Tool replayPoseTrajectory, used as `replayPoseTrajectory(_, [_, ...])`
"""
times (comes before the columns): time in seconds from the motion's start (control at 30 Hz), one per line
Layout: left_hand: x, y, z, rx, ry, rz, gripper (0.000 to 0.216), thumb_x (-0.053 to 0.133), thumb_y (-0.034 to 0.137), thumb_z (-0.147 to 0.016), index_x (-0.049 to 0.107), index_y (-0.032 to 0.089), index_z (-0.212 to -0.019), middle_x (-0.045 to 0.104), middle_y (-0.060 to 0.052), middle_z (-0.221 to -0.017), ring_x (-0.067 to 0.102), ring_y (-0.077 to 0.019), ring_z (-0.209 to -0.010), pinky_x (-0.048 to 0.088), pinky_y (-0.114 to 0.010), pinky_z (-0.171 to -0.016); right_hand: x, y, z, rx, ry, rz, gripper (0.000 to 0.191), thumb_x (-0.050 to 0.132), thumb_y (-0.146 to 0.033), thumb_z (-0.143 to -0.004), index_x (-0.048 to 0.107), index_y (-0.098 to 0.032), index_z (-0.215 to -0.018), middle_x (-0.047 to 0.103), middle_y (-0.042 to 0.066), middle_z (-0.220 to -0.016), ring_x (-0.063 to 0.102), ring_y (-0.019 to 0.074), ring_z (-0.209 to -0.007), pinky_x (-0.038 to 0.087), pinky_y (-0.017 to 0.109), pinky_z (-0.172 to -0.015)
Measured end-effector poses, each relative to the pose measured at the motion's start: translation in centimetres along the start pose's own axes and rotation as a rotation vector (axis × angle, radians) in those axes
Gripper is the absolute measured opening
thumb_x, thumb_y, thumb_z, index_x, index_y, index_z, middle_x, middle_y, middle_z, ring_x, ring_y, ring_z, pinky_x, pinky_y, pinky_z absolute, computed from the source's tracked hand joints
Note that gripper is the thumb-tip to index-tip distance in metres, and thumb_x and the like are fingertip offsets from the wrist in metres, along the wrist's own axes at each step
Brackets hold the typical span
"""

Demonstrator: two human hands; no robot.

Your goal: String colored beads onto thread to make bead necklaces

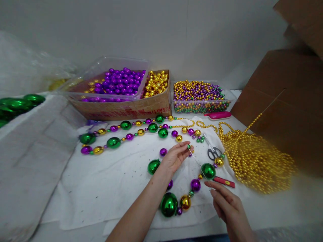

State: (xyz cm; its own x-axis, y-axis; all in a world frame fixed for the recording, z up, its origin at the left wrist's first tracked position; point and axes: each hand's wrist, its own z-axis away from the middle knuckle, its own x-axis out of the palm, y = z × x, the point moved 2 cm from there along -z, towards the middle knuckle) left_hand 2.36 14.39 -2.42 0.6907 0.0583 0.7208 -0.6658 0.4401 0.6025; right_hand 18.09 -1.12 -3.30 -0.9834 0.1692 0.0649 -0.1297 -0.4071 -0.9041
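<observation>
My left hand (pixel 175 157) pinches a small green bead (pixel 188 146) at the tip of a thin needle (pixel 199 165). My right hand (pixel 225 203) grips the needle's near end between thumb and fingers. A strand of green, gold and purple balls (pixel 188 196) lies on the white cloth (pixel 106 188) under both hands, curving from a large green ball (pixel 169 204) up past another green ball (pixel 208 171). A loose green ball (pixel 153 166) and a purple one (pixel 163 152) rest by my left wrist.
Finished bead strands (pixel 126 132) lie across the cloth's far side. Behind stand a cardboard box with purple and gold balls (pixel 121 101) and a clear tub of small mixed beads (pixel 199 97). Scissors (pixel 213 151), a red lighter (pixel 224 182), a pink tool (pixel 218 115) and a gold bead pile (pixel 254 159) sit right.
</observation>
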Motion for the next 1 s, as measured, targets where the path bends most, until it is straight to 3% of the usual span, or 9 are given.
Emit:
replayPoseTrajectory(0.83, [-0.3,-0.3,0.6,0.130,0.099,0.009,0.012,0.063,-0.001,-0.071,0.061,0.010,-0.077,0.063,-0.003,-0.080,0.067,-0.0176,-0.083,0.049,-0.036,-0.094,0.5,-0.2,0.4,0.004,0.010,-0.005,0.055,0.062,-0.051,-0.076,0.063,-0.010,-0.112,0.030,-0.007,-0.045,0.026,0.0074,-0.044,0.016,0.021,-0.044])
replayPoseTrajectory(1.0, [0.6,-1.6,1.6,0.172,0.126,0.039,0.029,0.066,-0.002,-0.067,0.057,0.013,-0.092,0.062,-0.002,-0.081,0.066,-0.0162,-0.085,0.048,-0.035,-0.092,1.5,-0.2,0.4,-0.015,0.025,-0.026,0.050,0.061,-0.051,-0.077,0.061,-0.012,-0.108,0.035,-0.007,-0.045,0.029,0.0072,-0.043,0.017,0.020,-0.043])
